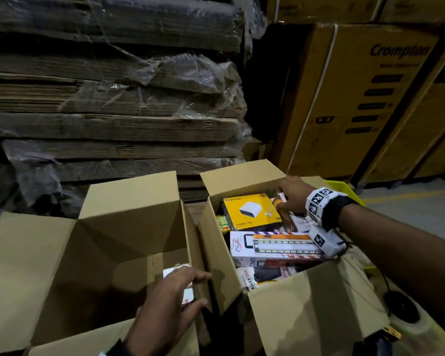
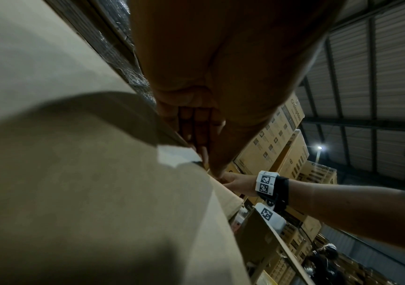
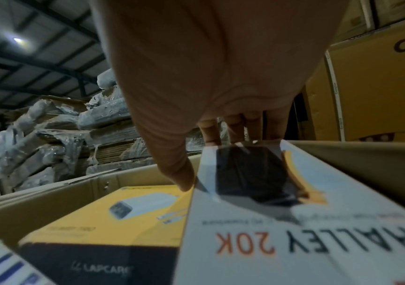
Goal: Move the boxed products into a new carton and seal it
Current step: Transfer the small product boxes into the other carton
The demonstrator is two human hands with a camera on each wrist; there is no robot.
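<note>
Head view, right side: my right hand [image 1: 292,195] reaches into the full carton [image 1: 316,299]; fingers curl over the far end of a white box, thumb at its near edge.
Head view, left side: my left hand [image 1: 176,294] is inside the new carton [image 1: 49,265], fingers bent round a small white box [image 1: 174,272] against the wall nearest the full carton.
Head view, contents: full carton holds a yellow Lapcare box [image 1: 251,210], a long lantern box [image 1: 275,246] and a Halley 20K box [image 1: 257,278]; new carton shows only the small white box.
Left wrist view: left fingers [image 2: 196,133] lie close along brown cardboard, a white box corner at their tips; grip is unclear here.
Right wrist view: the Halley 20K box under my right hand [image 3: 265,221] runs lengthwise away from my wrist; fingers [image 3: 245,127] hook its far end, thumb [image 3: 184,173] presses its left edge, yellow box just beside.
Coming move: judged, lift by the far end, carry left; right hand is nearer.
</note>
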